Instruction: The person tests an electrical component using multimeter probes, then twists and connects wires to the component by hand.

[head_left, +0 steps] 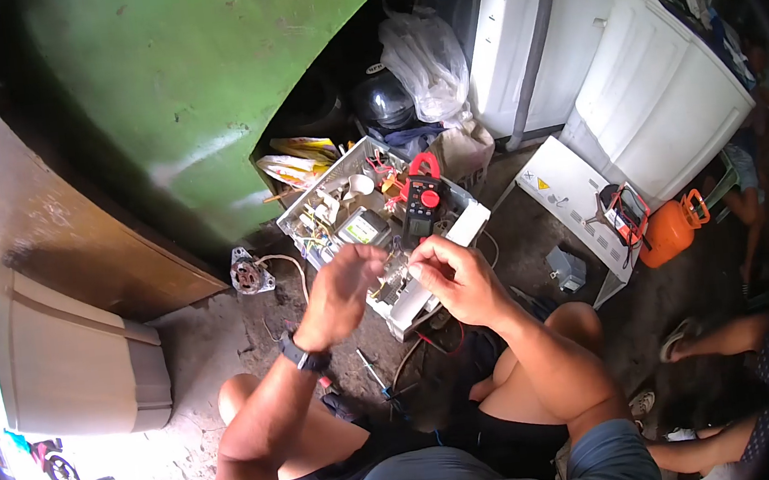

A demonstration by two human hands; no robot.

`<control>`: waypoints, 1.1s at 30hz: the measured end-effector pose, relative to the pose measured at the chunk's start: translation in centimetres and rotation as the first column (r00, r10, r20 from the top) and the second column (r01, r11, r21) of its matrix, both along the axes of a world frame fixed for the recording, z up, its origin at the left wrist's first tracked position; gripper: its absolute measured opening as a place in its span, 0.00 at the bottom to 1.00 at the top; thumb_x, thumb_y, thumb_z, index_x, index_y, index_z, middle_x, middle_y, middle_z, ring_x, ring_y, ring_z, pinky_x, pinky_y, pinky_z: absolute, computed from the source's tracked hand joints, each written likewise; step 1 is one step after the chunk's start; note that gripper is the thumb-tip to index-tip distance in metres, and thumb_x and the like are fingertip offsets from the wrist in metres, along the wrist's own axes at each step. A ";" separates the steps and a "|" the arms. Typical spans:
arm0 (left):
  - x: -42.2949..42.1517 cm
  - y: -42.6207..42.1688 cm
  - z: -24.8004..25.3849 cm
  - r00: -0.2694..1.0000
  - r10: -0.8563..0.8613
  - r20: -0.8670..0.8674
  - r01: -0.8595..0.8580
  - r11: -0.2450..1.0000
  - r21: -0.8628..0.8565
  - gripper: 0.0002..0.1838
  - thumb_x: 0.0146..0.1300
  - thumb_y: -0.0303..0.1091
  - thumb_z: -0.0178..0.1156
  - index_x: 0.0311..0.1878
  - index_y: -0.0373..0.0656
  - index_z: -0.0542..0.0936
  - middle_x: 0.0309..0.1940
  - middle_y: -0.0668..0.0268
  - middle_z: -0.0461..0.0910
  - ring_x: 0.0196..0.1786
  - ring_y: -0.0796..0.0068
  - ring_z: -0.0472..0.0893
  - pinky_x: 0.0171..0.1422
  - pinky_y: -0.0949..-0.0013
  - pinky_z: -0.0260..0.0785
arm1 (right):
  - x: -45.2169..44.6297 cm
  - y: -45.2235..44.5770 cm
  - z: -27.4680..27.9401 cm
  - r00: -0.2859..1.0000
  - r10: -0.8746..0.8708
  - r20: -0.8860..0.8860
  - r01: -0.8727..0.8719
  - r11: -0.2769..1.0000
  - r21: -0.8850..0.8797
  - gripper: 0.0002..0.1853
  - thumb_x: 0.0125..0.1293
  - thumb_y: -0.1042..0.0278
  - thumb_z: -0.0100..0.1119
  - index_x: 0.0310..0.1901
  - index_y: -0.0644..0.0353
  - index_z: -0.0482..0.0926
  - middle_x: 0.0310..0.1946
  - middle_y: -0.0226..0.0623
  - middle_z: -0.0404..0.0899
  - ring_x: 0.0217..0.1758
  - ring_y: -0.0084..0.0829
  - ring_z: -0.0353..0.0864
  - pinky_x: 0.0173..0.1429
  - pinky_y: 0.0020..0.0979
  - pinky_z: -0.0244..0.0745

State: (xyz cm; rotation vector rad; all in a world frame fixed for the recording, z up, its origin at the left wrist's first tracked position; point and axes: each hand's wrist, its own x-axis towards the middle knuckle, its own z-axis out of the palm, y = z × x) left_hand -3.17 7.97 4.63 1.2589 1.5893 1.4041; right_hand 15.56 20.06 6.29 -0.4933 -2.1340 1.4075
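My left hand (338,295), with a dark watch on its wrist, hovers over the near side of an opened appliance chassis (461,236) with its fingers curled together. Opposite it, my right hand (466,282) pinches thumb and forefinger together. Whatever lies between the fingertips of either hand is too small to make out. Just beyond my right hand, a red and black clamp meter (422,203) lies on the chassis. A metal block with a yellow-green label (360,231) sits inside, among loose wires and white parts.
A small motor (249,271) lies left of the chassis, a screwdriver (372,369) in front. To the right are a white panel (567,211), a grey metal part (567,270) and an orange gas cylinder (670,233). Another person's leg (720,333) shows at far right.
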 end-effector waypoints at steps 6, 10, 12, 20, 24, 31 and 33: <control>2.8 -2.1 -3.5 0.828 -0.050 0.559 0.014 0.997 0.070 0.10 0.74 0.27 0.61 0.55 0.36 0.77 0.45 0.66 0.81 0.47 0.77 0.80 0.55 0.71 0.74 | -0.4 -1.5 -0.9 0.998 -0.022 0.064 0.019 0.999 0.051 0.04 0.71 0.73 0.62 0.42 0.63 0.78 0.30 0.37 0.83 0.30 0.27 0.85 0.35 0.31 0.77; 2.1 -2.9 -3.8 0.776 -0.052 0.628 0.018 0.998 0.061 0.19 0.72 0.26 0.63 0.64 0.37 0.75 0.47 0.65 0.82 0.48 0.76 0.81 0.57 0.69 0.76 | -1.3 -2.3 -1.0 0.998 -0.059 0.034 0.052 0.981 0.188 0.03 0.69 0.74 0.61 0.42 0.62 0.79 0.32 0.41 0.84 0.32 0.38 0.87 0.36 0.36 0.79; 1.8 -3.2 -3.9 0.772 -0.057 0.633 0.021 0.998 0.063 0.20 0.72 0.26 0.64 0.65 0.36 0.75 0.48 0.64 0.83 0.48 0.75 0.81 0.57 0.68 0.76 | -1.5 -2.6 -0.9 0.998 -0.038 0.040 0.026 0.962 0.273 0.04 0.68 0.74 0.62 0.41 0.62 0.79 0.32 0.43 0.84 0.32 0.42 0.86 0.37 0.38 0.79; 1.0 -3.7 -4.1 0.813 -0.030 0.582 0.010 0.999 0.038 0.15 0.72 0.28 0.64 0.59 0.35 0.80 0.47 0.64 0.85 0.47 0.76 0.83 0.55 0.69 0.79 | -2.4 -3.4 -0.7 0.999 -0.010 0.051 -0.002 0.974 0.227 0.05 0.66 0.76 0.63 0.41 0.63 0.79 0.32 0.42 0.84 0.33 0.42 0.86 0.38 0.38 0.80; 1.2 -4.0 -4.0 0.803 -0.020 0.596 -0.005 0.999 0.040 0.15 0.72 0.28 0.65 0.59 0.35 0.81 0.47 0.64 0.85 0.46 0.76 0.83 0.55 0.69 0.79 | -2.3 -3.4 -1.0 1.000 -0.011 0.026 0.003 0.957 0.291 0.04 0.68 0.77 0.63 0.43 0.64 0.81 0.32 0.39 0.85 0.32 0.30 0.87 0.36 0.30 0.79; 1.5 -4.0 -3.6 0.799 -0.032 0.601 -0.001 0.999 0.054 0.16 0.71 0.28 0.65 0.59 0.35 0.81 0.48 0.63 0.85 0.46 0.76 0.84 0.55 0.69 0.79 | -2.0 -3.4 -0.5 1.000 -0.013 0.017 0.007 0.945 0.326 0.04 0.65 0.78 0.63 0.41 0.63 0.80 0.33 0.42 0.84 0.33 0.40 0.86 0.38 0.36 0.80; 1.6 -4.1 -3.8 0.806 -0.002 0.592 -0.019 0.999 0.029 0.15 0.71 0.27 0.66 0.58 0.35 0.82 0.48 0.63 0.86 0.46 0.76 0.84 0.55 0.69 0.80 | -1.9 -3.1 -0.8 1.000 0.007 -0.003 -0.006 0.925 0.380 0.05 0.65 0.79 0.64 0.42 0.65 0.81 0.33 0.42 0.84 0.33 0.37 0.87 0.38 0.34 0.80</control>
